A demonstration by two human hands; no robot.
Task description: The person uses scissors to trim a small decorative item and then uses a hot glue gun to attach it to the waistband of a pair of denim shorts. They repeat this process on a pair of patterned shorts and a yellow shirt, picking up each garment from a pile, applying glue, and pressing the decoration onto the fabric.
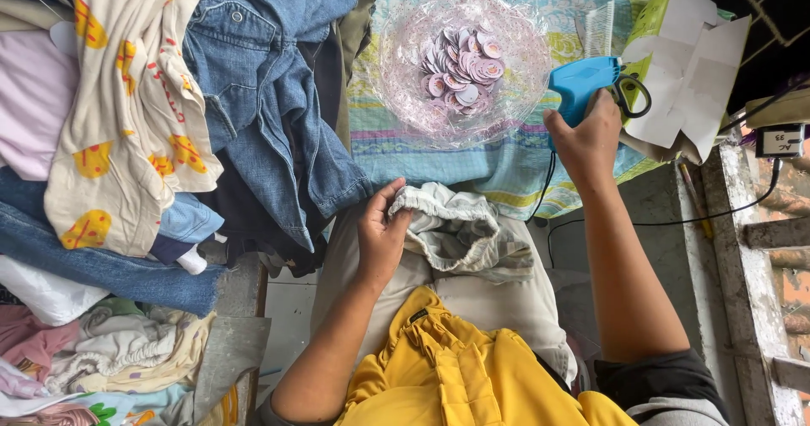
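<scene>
The left hand (381, 228) has its grip closed on the edge of a bunched grey-white garment (456, 228), thumb and fingers pinching the gathered hem at its left end; the garment lies near the person, on the lap, just short of the counter's near edge. The right hand (586, 139) is farther out and to the right, its grip closed around the handle of a blue tagging gun (591, 84), which it holds over the patterned cloth (396, 131) that covers the counter. A thin black cord (675, 221) runs down from by that hand and off to the right. Just left of the gun, on the cloth, stands a clear crinkled bowl (405, 80) holding a heap of small round pink-and-white tags (460, 67). Beyond the gun on the far right lies a folded white and green paper packet (688, 63). To the left of the bowl a blue denim jacket (270, 97) hangs over the counter edge, and left of that a cream garment with yellow prints (126, 114) tops a pile of other clothes. The person wears a yellow top (456, 375).
</scene>
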